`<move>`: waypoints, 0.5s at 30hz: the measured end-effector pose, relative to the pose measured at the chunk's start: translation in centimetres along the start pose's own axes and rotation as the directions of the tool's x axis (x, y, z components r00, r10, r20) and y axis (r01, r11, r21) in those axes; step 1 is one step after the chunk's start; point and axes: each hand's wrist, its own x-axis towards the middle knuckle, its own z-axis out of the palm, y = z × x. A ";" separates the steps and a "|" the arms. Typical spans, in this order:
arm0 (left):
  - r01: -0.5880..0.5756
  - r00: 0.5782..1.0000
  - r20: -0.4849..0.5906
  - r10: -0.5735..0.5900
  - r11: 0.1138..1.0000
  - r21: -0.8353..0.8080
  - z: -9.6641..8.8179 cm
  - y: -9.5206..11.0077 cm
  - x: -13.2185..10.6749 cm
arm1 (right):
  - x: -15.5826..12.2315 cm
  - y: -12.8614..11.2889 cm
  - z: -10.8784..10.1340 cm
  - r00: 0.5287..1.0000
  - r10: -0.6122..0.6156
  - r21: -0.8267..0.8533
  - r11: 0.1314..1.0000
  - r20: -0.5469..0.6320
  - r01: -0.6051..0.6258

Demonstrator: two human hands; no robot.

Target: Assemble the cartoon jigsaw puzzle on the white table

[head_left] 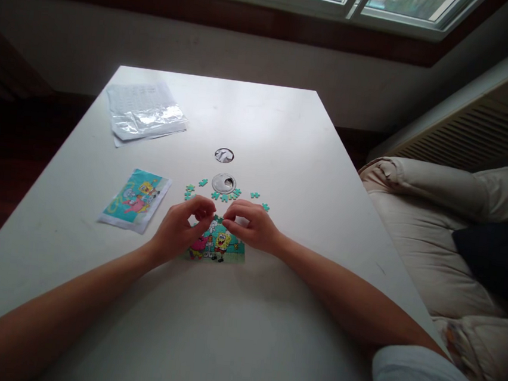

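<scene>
A partly assembled jigsaw puzzle [222,248] with cartoon figures lies flat on the white table, its upper edge uneven. My left hand [183,224] curls over its upper left side, thumb and fingers drawn together; what they hold, if anything, is too small to make out. My right hand [254,225] pinches at the top edge, where a small green puzzle piece [218,218] shows between the two hands at the fingertips. My hands cover parts of the puzzle's sides. Several loose teal pieces [203,182] lie scattered just beyond my hands.
A printed picture sheet [136,199] in a clear sleeve lies to the left. Farther back are papers in a plastic bag [147,111]. A round hole [224,155] and a round grey cover [223,183] sit mid-table. A padded sofa [430,231] stands at right.
</scene>
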 end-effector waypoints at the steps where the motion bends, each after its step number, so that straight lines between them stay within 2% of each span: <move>1: -0.009 1.000 0.019 0.009 1.000 0.004 0.0 0.0 0.0 | 0.0 0.0 0.0 1.000 0.009 -0.002 1.000 -0.002 -0.009; 6: -0.012 0.995 0.095 0.007 0.999 0.044 0.2 0.2 -0.2 | 0.0 -0.2 0.2 0.999 0.033 0.055 0.998 0.013 -0.034; 12: -0.020 1.000 -0.022 0.021 0.999 0.029 0.2 -0.6 -0.2 | -0.2 -0.3 0.0 0.995 0.042 0.076 0.996 0.091 -0.049; 15: -0.008 1.000 0.001 0.008 0.996 0.088 -0.2 -0.8 0.0 | -0.2 0.2 -0.3 0.996 0.020 0.042 0.999 0.086 -0.024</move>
